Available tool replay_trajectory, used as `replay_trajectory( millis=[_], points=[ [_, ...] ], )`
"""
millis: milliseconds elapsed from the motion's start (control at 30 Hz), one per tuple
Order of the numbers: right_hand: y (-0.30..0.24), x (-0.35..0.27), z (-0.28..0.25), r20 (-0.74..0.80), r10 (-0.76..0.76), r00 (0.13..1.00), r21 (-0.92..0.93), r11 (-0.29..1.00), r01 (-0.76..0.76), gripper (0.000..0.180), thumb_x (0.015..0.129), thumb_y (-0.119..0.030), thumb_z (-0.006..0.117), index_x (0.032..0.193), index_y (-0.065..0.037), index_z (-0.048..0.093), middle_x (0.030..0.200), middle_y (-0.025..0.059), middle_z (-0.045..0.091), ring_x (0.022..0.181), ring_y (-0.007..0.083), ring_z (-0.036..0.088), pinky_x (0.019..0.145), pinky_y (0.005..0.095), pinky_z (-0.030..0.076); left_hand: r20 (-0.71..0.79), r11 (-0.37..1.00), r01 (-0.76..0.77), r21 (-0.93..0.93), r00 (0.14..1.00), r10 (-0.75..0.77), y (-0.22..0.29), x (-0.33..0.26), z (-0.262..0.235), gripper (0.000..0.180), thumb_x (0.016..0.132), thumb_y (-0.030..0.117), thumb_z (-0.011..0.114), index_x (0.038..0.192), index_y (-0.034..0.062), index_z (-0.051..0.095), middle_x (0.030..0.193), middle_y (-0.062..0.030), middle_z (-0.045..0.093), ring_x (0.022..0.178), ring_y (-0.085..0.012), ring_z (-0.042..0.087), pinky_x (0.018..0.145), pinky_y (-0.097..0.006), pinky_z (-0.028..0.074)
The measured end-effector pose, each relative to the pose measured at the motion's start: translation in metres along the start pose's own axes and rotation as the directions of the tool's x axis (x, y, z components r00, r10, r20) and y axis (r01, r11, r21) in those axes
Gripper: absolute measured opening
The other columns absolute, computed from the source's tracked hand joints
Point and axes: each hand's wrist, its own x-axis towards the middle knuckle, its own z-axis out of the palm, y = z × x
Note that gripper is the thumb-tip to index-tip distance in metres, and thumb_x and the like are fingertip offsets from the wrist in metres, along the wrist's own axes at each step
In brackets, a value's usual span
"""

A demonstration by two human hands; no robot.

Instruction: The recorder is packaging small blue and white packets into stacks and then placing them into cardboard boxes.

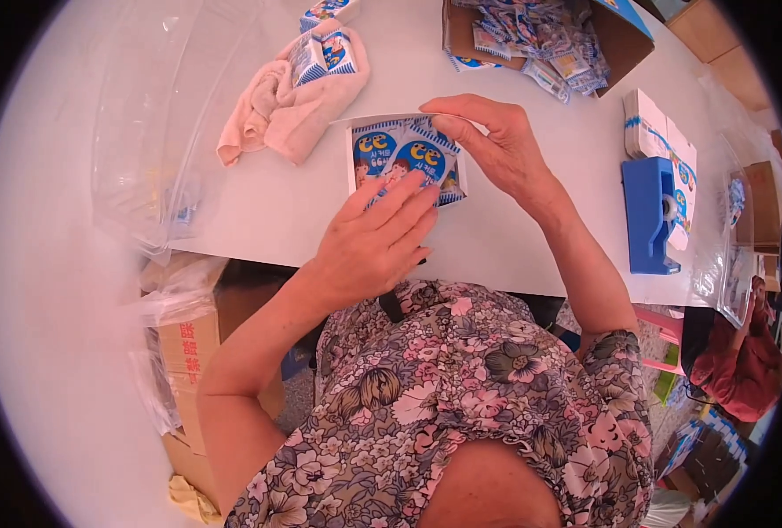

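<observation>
A small white box [350,167] sits on the table in front of me, filled with blue-and-white snack packets [423,158]. My left hand [373,233] lies over the near side of the box, its fingers stretched out and resting on the packets. At the far right corner, my right hand [494,141] pinches the raised flap of the box between thumb and forefinger. The near wall of the box is partly hidden by my left hand.
A pink cloth [272,110] with small packs lies at the far left. An open carton [627,44] of loose packets stands far right. Beside it are a stack of flat boxes [646,123] and a blue tape dispenser [644,216]. A person in red [743,374] is at the right.
</observation>
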Motion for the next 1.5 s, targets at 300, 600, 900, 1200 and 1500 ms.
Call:
replay_trajectory(
  millis=[300, 600, 900, 1200, 1500],
  points=[
    [-0.002, -0.003, -0.002, 0.030, -0.027, 0.999, -0.125, 0.992, 0.031, 0.024, 0.097, -0.019, 0.065, 0.111, -0.001, 0.072, 0.105, 0.0114, 0.074, 0.095, 0.0191, 0.068, 0.086, 0.0314, 0.053, 0.147, 0.965, 0.220, 0.145, 0.959, -0.241, 0.011, 0.028, 0.018, 0.060, 0.088, 0.040, 0.066, 0.126, -0.0061, 0.058, 0.137, -0.0201, 0.052, 0.123, -0.0406, 0.048, 0.104, -0.051, 0.038],
    [0.006, 0.005, -0.014, 0.107, -0.024, 0.994, -0.090, 0.995, 0.034, 0.023, 0.096, -0.020, 0.066, 0.112, -0.004, 0.072, 0.102, 0.0091, 0.074, 0.091, 0.0209, 0.067, 0.080, 0.0318, 0.054, 0.077, 0.912, 0.379, 0.159, 0.916, -0.394, 0.032, 0.040, 0.019, 0.068, 0.085, 0.044, 0.067, 0.127, -0.0081, 0.056, 0.132, -0.0242, 0.053, 0.108, -0.0365, 0.051, 0.092, -0.052, 0.041],
    [0.007, 0.011, -0.015, 0.120, -0.033, 0.992, -0.104, 0.994, 0.046, 0.026, 0.097, -0.025, 0.065, 0.112, -0.005, 0.073, 0.101, 0.0061, 0.074, 0.089, 0.0189, 0.066, 0.079, 0.0311, 0.052, 0.081, 0.866, 0.391, 0.311, 0.897, -0.434, 0.029, 0.045, 0.029, 0.070, 0.084, 0.050, 0.067, 0.123, -0.0075, 0.060, 0.126, -0.0208, 0.055, 0.097, -0.0333, 0.052, 0.087, -0.048, 0.040],
    [0.000, 0.012, -0.016, 0.175, -0.004, 0.985, -0.147, 0.989, 0.030, 0.027, 0.097, -0.027, 0.065, 0.113, -0.006, 0.074, 0.104, 0.0089, 0.074, 0.090, 0.0196, 0.066, 0.080, 0.0328, 0.053, 0.045, 0.806, 0.506, 0.306, 0.839, -0.543, 0.016, 0.057, 0.036, 0.071, 0.081, 0.056, 0.069, 0.117, -0.0053, 0.061, 0.116, -0.0172, 0.055, 0.084, -0.0306, 0.052, 0.074, -0.045, 0.039],
    [0.007, 0.000, -0.015, -0.095, -0.295, 0.951, -0.204, 0.941, 0.272, 0.037, 0.091, -0.024, 0.072, 0.123, -0.007, 0.068, 0.120, 0.0083, 0.070, 0.100, 0.0228, 0.065, 0.087, 0.0349, 0.052, -0.152, 0.906, 0.407, 0.115, 0.909, -0.388, 0.021, 0.025, 0.004, 0.050, 0.079, 0.032, 0.077, 0.119, 0.0058, 0.063, 0.124, -0.0178, 0.058, 0.098, -0.0350, 0.057, 0.078, -0.044, 0.041]
  ],
)
